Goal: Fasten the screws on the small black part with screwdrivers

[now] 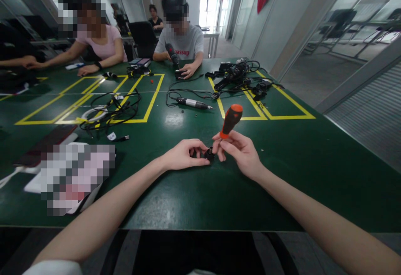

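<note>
Near the middle of the green table, my left hand (188,154) is closed on a small black part (209,154), held between thumb and fingers close to the tabletop. My right hand (239,151) pinches a screwdriver (232,120) with an orange and black handle, just right of the part. The handle points up and leans slightly right. Its lower end is mostly hidden by my right fingers, so contact with the black part cannot be made out.
An electric screwdriver (192,103) lies beyond my hands. Cables (125,108) are at the left, with more black cables (234,76) at the back right. A phone (46,145) lies left. Across the table (282,149), a person (181,43) handles a dark object.
</note>
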### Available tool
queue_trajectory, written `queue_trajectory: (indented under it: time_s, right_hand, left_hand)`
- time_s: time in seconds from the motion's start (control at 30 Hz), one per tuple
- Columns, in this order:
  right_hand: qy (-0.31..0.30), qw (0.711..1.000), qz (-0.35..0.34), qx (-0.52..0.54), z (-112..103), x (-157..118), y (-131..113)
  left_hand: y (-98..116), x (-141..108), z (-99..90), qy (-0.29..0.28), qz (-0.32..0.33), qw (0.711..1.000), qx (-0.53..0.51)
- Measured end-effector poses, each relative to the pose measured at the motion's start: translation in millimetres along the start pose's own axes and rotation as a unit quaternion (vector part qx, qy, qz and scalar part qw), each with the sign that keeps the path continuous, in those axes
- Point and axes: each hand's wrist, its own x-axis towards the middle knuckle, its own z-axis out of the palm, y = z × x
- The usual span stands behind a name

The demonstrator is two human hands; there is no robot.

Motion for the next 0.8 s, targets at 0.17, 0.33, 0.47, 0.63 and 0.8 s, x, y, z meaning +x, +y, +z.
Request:
queue_trajectory:
  time_s: [0.17,0.33,0.47,0.63,0.8]
  right_hand:
    - [0.02,1.0,-0.004,-0.013,1.0,0.5,-1.2]
    - [0.029,0.998,-0.014,-0.044,-0.7,2.3,-3.4]
    - [0.03,0.999,-0.015,-0.039,-2.1,2.1,-1.2]
    - [0.007,1.0,-0.008,-0.015,-2.3,0.4,2.1]
    - [0.012,1.0,-0.017,-0.006,-0.5,-0.3,-0.9]
  left_hand:
    - [0.4,0.1,0.0,0.002,-0.003,1.0,0.007]
    - [-1.0,-0.5,0.6,0.003,0.007,1.0,-0.005]
    - [-0.8,-0.5,0.6,0.001,0.003,1.0,-0.005]
    - [0.9,-0.3,0.3,0.001,0.004,1.0,0.0]
    - [1.2,-0.3,0.8,0.002,-0.006,1.0,0.006]
